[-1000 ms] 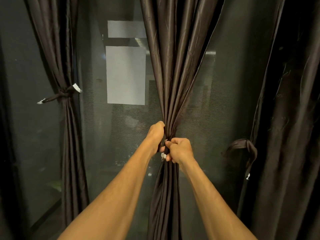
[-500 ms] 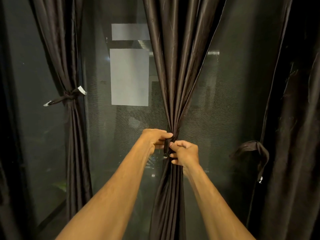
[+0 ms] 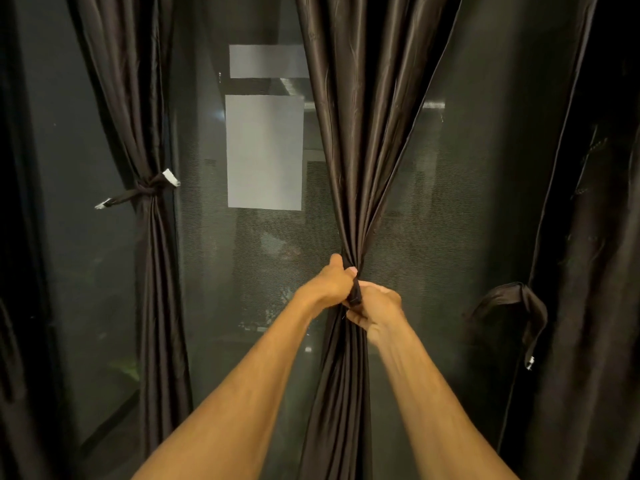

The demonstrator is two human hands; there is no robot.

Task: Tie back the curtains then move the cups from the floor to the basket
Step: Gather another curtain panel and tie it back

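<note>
A dark brown satin curtain point(image 3: 356, 140) hangs in the middle, gathered into a narrow bunch at waist height. My left hand point(image 3: 330, 284) and my right hand point(image 3: 375, 308) meet at that bunch, both gripping a dark fabric tie-back strap point(image 3: 355, 294) that sticks up between them. The left curtain point(image 3: 152, 271) is bound by a knotted tie point(image 3: 149, 190) with white tags at its ends. The right curtain point(image 3: 588, 271) hangs loose, its strap point(image 3: 519, 299) dangling in a loop. No cups or basket are in view.
Behind the curtains is a dark glass window with mesh point(image 3: 249, 306) and two pale rectangular sheets point(image 3: 265, 152) stuck on it. The floor is out of sight below the frame.
My hands shifted slightly up the gathered middle curtain and drew together. The strap's end now stands up between them, and its white tag is no longer visible.
</note>
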